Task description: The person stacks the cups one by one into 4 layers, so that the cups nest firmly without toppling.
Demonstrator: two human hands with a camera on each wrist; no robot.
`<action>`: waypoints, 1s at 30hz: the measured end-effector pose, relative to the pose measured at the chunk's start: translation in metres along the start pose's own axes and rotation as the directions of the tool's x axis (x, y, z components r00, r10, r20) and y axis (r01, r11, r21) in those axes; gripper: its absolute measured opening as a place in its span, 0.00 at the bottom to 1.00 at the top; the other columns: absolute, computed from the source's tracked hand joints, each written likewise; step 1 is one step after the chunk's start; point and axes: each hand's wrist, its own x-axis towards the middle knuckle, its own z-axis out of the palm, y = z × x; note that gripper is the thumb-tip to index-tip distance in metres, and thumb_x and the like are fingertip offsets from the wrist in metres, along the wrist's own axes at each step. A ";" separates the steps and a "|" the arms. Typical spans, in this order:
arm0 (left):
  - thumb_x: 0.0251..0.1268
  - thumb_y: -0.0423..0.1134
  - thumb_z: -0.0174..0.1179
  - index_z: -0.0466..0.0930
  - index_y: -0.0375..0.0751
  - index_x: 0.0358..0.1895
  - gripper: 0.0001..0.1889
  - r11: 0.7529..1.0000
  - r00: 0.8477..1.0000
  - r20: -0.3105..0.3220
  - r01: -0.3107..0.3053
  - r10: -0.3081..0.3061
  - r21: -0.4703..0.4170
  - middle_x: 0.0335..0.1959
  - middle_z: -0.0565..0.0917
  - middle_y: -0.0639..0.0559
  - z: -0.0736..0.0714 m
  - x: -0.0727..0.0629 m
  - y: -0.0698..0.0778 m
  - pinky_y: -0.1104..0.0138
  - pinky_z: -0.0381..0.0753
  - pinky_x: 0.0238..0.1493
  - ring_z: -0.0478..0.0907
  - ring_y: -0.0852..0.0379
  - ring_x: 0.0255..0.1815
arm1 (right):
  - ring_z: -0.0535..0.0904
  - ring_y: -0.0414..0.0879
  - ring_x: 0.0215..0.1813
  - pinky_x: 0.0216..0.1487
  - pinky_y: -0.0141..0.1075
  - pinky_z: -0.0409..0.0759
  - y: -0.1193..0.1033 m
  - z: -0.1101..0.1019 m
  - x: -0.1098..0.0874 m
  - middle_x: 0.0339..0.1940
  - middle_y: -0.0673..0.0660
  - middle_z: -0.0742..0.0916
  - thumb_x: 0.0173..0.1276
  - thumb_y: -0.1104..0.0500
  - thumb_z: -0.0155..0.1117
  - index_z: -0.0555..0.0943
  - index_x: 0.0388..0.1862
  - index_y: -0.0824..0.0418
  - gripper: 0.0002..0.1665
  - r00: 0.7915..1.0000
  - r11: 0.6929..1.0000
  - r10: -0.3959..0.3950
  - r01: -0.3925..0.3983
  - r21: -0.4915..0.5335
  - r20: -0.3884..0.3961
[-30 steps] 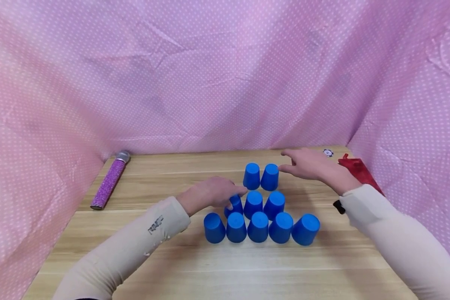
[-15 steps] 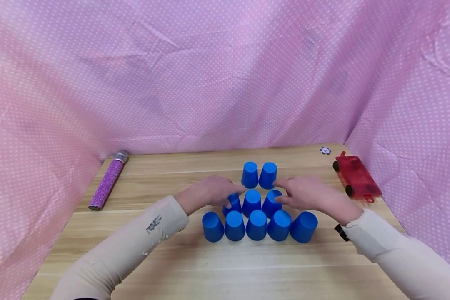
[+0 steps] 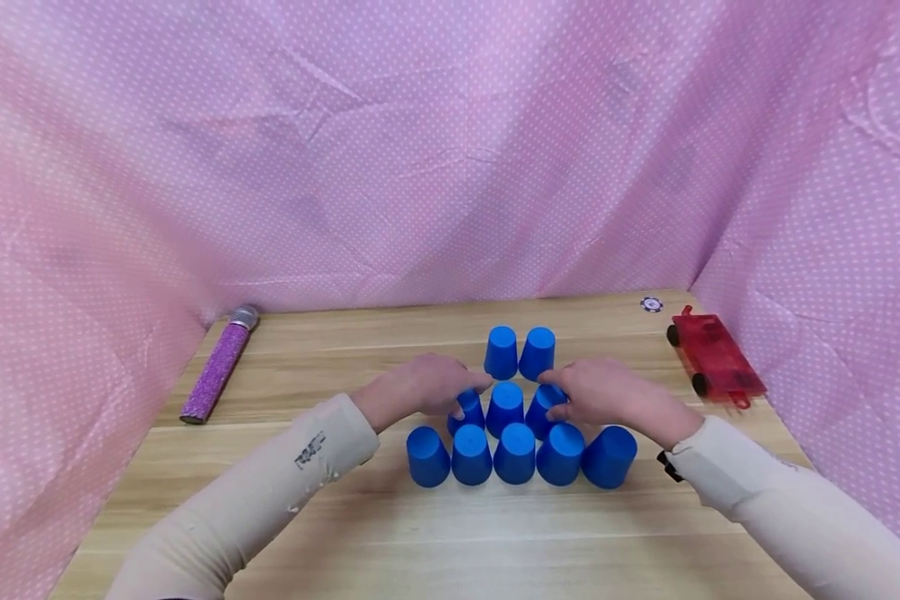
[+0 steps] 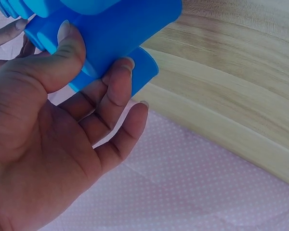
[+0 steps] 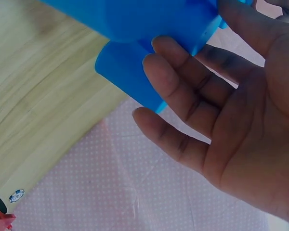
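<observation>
Upside-down blue cups stand in three rows in the head view. My left hand grips the left cup of the middle row, thumb in front and fingers behind. On the right cup of that row, my right hand has its thumb and fingers at either side. Between them is the row's middle cup, held by neither hand. Two cups stand behind, a left one and a right one. The front row's several cups, such as the central cup, partly hide the middle row.
A purple glittery microphone lies at the left of the wooden table. At the right are a red toy cart with black wheels and a poker chip. Pink dotted cloth hangs behind and at both sides.
My right hand has come down and left from beside the back cups to the right cup of the middle row, uncovering the red cart. The left hand has stayed at its cup.
</observation>
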 end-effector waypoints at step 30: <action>0.71 0.50 0.62 0.70 0.51 0.65 0.23 0.998 0.998 -0.053 0.012 -0.015 -0.064 0.53 0.85 0.49 -0.032 -0.005 -0.032 0.57 0.84 0.54 0.82 0.52 0.51 | 0.81 0.44 0.39 0.49 0.45 0.86 -0.002 -0.001 0.008 0.40 0.54 0.88 0.69 0.47 0.68 0.74 0.70 0.61 0.35 0.997 1.000 -0.021 0.021 -0.011 0.070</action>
